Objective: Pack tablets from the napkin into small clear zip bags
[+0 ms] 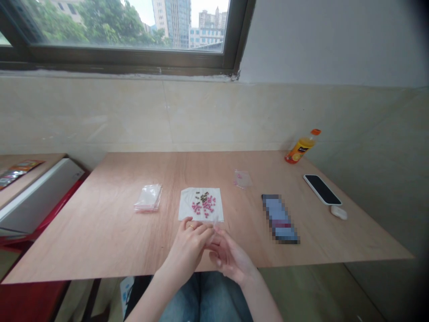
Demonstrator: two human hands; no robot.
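Just in front of a white sheet (183,210), my two hands meet over the table's near part. My left hand (191,239) has a ring on one finger, and its fingers are bent inward. My right hand (233,259) is turned partly palm up, with thumb and fingers closed. Between them is a small clear plastic bag (216,221), mostly hidden by the fingers; its contents cannot be made out. Many small pink pieces (208,203) and several dark greenish capsules (203,197) lie loose on the sheet.
A stack of clear zip bags (148,198) lies left of the sheet. A clear bag with pink pieces (242,178) is behind, right. Further right are a blurred-out phone (280,219), a white-edged phone (322,189), a white case (338,212) and a tilted orange drink bottle (301,147).
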